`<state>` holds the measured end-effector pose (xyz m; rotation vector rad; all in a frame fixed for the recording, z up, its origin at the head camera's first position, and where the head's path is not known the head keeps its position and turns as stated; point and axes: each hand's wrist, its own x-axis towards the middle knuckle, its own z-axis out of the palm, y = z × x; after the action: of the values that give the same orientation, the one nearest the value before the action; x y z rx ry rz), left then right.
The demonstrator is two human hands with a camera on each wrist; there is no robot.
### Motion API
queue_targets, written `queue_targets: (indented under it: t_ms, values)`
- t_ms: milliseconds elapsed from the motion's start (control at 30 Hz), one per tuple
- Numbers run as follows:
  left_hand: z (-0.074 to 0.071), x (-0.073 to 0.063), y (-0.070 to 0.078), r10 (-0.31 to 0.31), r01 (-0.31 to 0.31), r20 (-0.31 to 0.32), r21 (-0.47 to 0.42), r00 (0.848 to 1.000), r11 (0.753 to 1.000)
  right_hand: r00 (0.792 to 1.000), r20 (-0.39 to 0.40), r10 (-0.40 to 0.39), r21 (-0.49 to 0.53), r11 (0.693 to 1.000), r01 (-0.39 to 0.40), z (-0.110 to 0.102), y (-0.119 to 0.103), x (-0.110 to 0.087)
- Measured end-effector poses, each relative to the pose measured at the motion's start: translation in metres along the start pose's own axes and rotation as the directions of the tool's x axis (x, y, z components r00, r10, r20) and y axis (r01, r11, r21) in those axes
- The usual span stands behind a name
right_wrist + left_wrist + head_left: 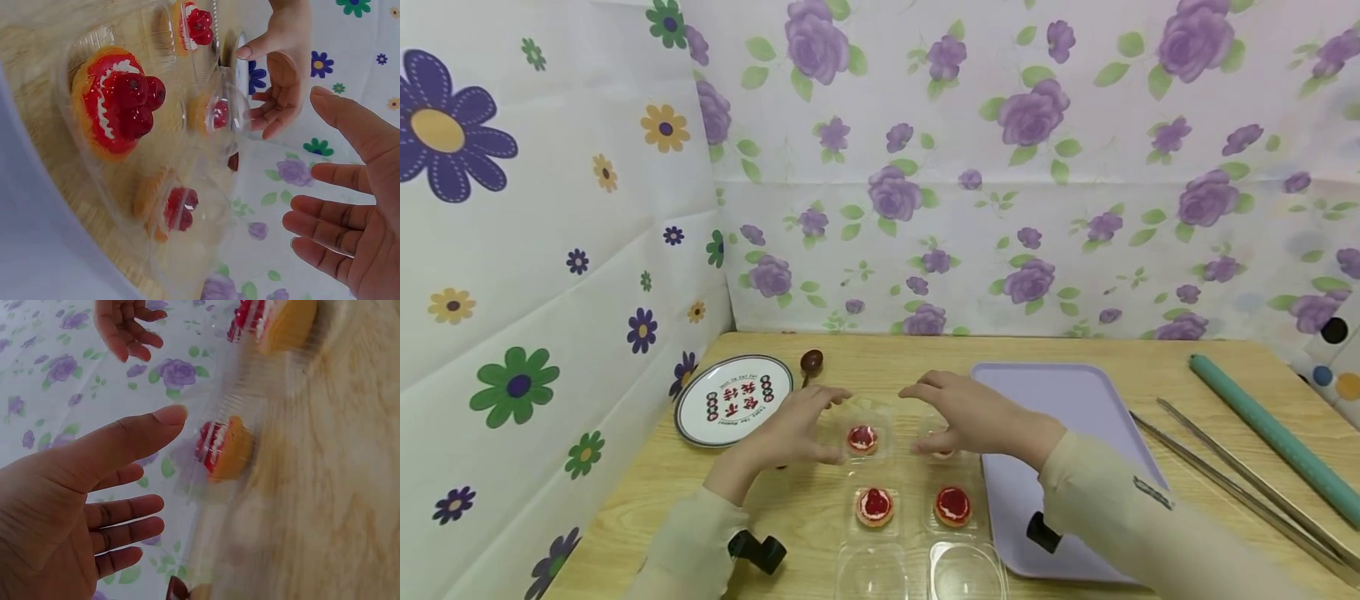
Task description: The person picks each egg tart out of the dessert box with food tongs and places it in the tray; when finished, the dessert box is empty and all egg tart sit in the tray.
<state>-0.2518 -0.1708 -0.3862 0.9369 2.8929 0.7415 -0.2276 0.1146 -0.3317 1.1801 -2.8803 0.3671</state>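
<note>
Several berry tarts sit in clear plastic boxes between my hands: a far-left tart [862, 439], a far-right tart [942, 450] partly behind my right hand, a near-left tart [874, 507] and a near-right tart [952, 506]. In the right wrist view, a domed clear lid [234, 115] covers the far-left one, and clear plastic also overlaps the far-right one. The near boxes lie open, with their lids [967, 573] toward me. My left hand [797, 429], fingers spread, hovers left of the far boxes. Above the far-right box, my right hand [973, 414] is likewise relaxed and holds nothing.
An oval white plate [700, 396] with red lettering lies at the left, beside a dark brown spoon [812, 361]. A lilac tray [1037, 383] stands right of the boxes. Farther right are metal tongs [1225, 479] and a long green rod-like thing [1270, 429]. Flowered cloth hangs behind.
</note>
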Motion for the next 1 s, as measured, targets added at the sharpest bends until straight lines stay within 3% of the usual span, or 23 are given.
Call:
queue_targets:
  t_ms: [167, 367, 733, 1000]
  values:
    - [0.006, 0.000, -0.010, -0.016, 0.015, 0.024, 0.026, 1.000, 1.000, 0.997, 0.061, 0.044, 0.004, 0.999, -0.044, 0.015, -0.006, 0.024]
    - [0.013, 0.000, -0.018, -0.010, 0.009, 0.031, 0.034, 0.999, 0.999, 0.994, 0.101, 0.034, -0.009, 0.999, -0.033, 0.034, -0.014, 0.045]
    - [0.022, 0.000, -0.024, -0.062, 0.062, 0.020, 0.014, 0.998, 0.998, 0.989, 0.144, 0.043, -0.097, 0.995, -0.029, 0.054, -0.019, 0.066]
    - [0.024, 0.000, -0.025, -0.049, 0.049, 0.000, 0.009, 0.999, 0.999, 0.989, 0.139, 0.042, -0.162, 0.987, -0.019, 0.061, -0.023, 0.073]
